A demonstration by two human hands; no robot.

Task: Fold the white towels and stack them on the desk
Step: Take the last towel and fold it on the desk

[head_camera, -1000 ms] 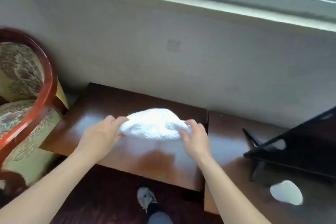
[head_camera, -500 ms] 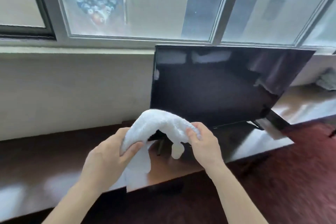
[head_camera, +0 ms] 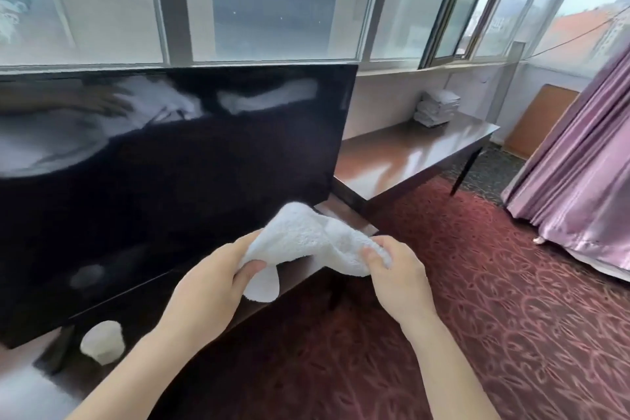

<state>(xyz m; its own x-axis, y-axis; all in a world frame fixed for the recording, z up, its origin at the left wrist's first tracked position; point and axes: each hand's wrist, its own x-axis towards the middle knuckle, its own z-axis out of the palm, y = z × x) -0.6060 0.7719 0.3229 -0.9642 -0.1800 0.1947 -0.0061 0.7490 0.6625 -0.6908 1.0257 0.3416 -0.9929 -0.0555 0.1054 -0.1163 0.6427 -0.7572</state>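
Observation:
I hold a folded white towel (head_camera: 306, 239) in the air in front of the dark TV screen, with both hands gripping it. My left hand (head_camera: 208, 286) pinches its left end and my right hand (head_camera: 399, 280) pinches its right end, so the towel arches between them. A stack of folded white towels (head_camera: 436, 108) sits at the far end of the brown desk (head_camera: 409, 153) on the right, by the wall under the window.
A large black TV (head_camera: 170, 181) stands on a low dark cabinet at left. A small white object (head_camera: 102, 341) lies on that cabinet below the screen. Purple curtains (head_camera: 579, 164) hang at right. Patterned red carpet (head_camera: 477, 283) covers the floor between me and the desk.
The view has swung right from the chair and low table, past the TV, toward the desk. Both hands lifted the towel off the table and carry it along in the air.

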